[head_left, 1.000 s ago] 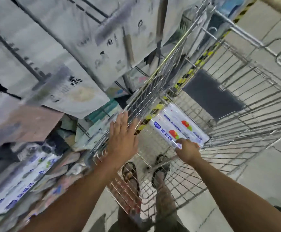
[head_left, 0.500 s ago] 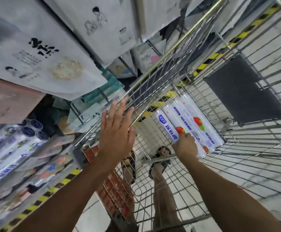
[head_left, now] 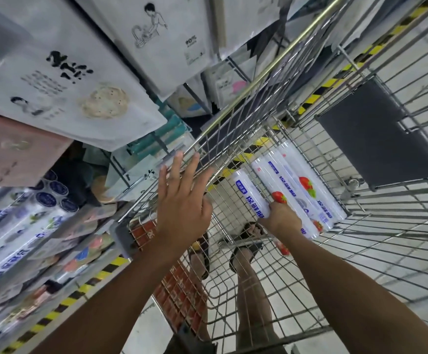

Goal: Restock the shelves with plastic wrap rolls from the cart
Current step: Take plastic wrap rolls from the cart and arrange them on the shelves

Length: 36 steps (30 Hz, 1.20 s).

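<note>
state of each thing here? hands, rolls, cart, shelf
left hand, open, fingers spread at the cart's rim; contact unclear
right hand, gripping the near roll
near roll, lying low in the cart
other rolls, lying side by side on the cart floor
cart, beside the shelf, rolls inside
shelf, stocked with packs lying flat; blurred

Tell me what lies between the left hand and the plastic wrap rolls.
Only the cart's wire mesh: nothing else lies between the left hand and the plastic wrap rolls, which the right hand grips. The head view shows this.
</note>
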Tool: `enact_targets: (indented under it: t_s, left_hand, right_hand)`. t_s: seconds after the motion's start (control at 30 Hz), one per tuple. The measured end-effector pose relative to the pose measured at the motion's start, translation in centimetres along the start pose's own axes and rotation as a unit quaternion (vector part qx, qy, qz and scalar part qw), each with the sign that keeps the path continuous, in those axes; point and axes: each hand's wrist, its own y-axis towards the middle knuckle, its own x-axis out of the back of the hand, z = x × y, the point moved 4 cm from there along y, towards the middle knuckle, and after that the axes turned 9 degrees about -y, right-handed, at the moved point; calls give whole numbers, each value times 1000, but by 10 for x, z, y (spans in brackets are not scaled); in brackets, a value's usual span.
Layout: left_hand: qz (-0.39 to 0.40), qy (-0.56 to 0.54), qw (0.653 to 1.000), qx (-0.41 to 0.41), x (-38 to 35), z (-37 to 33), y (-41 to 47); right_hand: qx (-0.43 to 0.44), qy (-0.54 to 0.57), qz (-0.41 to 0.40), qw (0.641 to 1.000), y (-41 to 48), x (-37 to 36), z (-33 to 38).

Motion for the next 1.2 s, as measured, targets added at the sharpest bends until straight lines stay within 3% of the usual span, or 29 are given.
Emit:
enact_targets:
  t_s: [0.17,0.27,0.33,0.43,0.57,0.63,0.77,0.93,1.0,1.1,1.2]
  left_hand:
    - [-33,-122,992,-6,14,-14,-4]
    - [32,-316,946,65,5,-33,-18]
    - [92,-434,874,196,-16,-38,-28]
    - [154,-558,720,382,-46,-42,-38]
    - [170,-693,536,452,-64,-55,-45]
    - [165,-718,489,467,-67,-60,-47]
    - [171,-711,473,490,-78,-60,-52]
    - [154,-703,481,500,-88,-54,-50]
    - [151,-691,497,502,-92,-50,-51]
    - [145,-696,497,498,-95,-46,-51]
    - [141,-701,497,491,-96,-45,-53]
  right_hand:
    - [91,48,65,993,-18,30,13]
    - [141,130,90,977,-41,51,22]
    - [163,211,100,959,-60,64,27]
    - [200,276,114,933,-87,81,37]
    - [236,282,133,920,-115,92,45]
    - [249,300,141,910,-119,90,45]
    - [246,310,141,908,-119,85,42]
    - [253,335,216,882,-100,88,34]
    - [199,322,173,909,-74,89,19]
    - [139,171,53,974,-29,81,-10]
    - [80,52,24,995,-3,62,-32]
